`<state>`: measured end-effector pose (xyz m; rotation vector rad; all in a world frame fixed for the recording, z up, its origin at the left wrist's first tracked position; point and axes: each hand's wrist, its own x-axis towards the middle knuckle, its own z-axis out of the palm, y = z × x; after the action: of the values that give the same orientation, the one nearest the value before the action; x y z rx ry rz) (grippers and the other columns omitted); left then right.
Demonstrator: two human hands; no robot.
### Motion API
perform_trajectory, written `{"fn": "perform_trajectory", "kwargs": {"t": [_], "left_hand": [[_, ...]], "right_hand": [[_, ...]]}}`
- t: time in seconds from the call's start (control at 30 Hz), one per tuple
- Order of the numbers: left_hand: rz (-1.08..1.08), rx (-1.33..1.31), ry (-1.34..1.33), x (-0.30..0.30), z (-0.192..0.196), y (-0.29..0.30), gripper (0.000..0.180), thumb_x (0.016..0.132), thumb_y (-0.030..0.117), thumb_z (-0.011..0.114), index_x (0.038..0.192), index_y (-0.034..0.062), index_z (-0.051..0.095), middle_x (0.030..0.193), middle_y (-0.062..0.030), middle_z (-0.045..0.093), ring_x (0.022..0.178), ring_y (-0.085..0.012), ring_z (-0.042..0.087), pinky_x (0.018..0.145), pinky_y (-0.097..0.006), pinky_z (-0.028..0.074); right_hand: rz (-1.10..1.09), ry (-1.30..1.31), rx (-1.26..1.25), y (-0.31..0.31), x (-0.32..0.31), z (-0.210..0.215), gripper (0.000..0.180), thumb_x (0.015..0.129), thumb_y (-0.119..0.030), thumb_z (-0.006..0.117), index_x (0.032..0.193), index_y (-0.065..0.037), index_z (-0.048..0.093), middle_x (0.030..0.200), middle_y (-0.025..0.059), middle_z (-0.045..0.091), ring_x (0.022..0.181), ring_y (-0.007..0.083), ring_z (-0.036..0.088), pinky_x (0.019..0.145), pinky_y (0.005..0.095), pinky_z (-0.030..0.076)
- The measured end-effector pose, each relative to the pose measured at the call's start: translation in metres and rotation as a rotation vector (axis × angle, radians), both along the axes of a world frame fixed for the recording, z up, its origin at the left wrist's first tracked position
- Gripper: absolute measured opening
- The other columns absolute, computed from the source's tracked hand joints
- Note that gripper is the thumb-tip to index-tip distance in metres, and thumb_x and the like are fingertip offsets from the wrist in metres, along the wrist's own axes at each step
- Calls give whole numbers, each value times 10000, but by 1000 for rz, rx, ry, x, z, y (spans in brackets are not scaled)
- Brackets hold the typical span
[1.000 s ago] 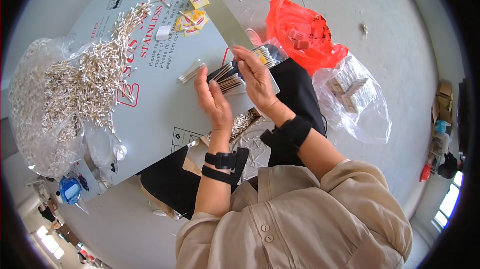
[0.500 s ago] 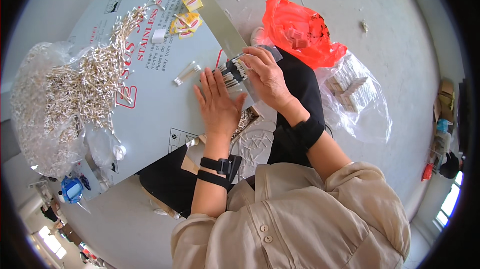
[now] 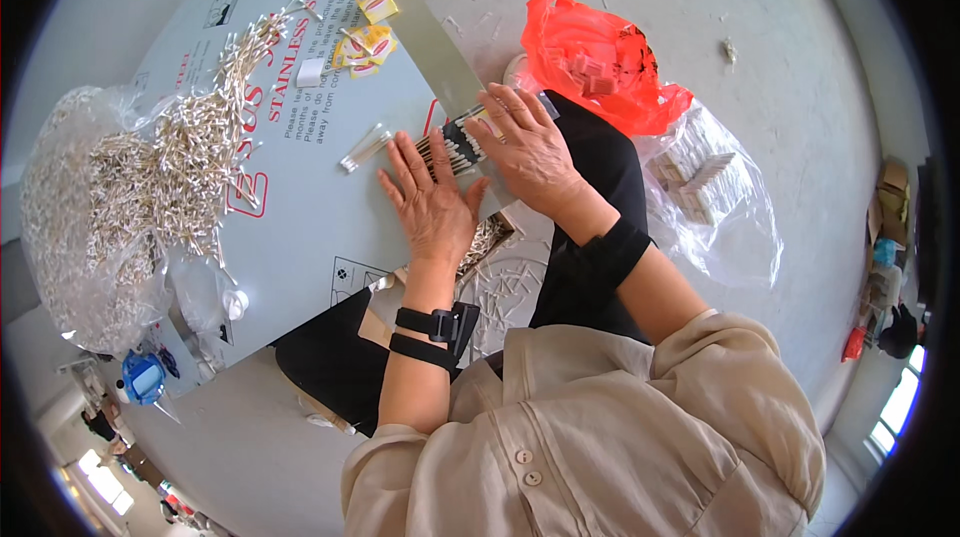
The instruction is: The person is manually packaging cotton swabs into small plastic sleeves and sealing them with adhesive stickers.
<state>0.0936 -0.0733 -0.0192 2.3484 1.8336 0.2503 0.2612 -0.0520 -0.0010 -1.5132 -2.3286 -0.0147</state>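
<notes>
Near the edge of the steel-sheet table (image 3: 300, 207), a row of cotton swabs (image 3: 458, 150) lies on a flat dark packet (image 3: 455, 130). My left hand (image 3: 437, 212) rests over the left end of the row, fingers stretched out and spread. Across the right end lies my right hand (image 3: 535, 159), palm down, with its fingers extended. Both hands partly hide the packet and the swabs. Just left of my left fingertips sits a small clear pack of swabs (image 3: 367, 149).
A big heap of loose swabs (image 3: 160, 187) spills from a clear bag at left. Yellow packets (image 3: 366, 45) lie toward the far edge. Below the table edge is a box of swabs (image 3: 485, 242). A red bag (image 3: 590, 62) and a clear bag of white packs (image 3: 700, 177) are at right.
My right hand's bent fingers have straightened and flattened over the packet's right side. My left hand stays spread on the row, shifted slightly left with the view.
</notes>
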Motion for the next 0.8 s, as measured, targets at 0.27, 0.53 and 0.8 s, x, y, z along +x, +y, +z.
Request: {"fn": "perform_trajectory", "kwargs": {"t": [0.27,0.53,0.8], "left_hand": [[-17,13,-82,-5,-4,-2,870,896,524,566,1529,63,186,1561,-273,156,1461,-420,104,1147,-598,80],[-31,2,0,-1,-2,0,893,898,563,535,1530,43,177,1573,-251,144,1469,-396,103,1161,-571,63],[7,-24,-23,-1,6,-1,858,901,480,577,1524,37,188,1571,-244,158,1466,-398,118,1157,-580,85]], "right_hand": [[-309,485,1,5,21,-14,371,803,-70,601,1171,-108,633,1352,151,514,1311,321,436,1077,453,360],[-846,1643,-382,4,39,-56,215,845,-122,692,1001,19,648,821,45,621,712,148,574,668,303,492],[-459,743,-30,14,21,-10,115,769,-33,653,881,-56,666,934,121,599,911,322,570,782,384,478]]}}
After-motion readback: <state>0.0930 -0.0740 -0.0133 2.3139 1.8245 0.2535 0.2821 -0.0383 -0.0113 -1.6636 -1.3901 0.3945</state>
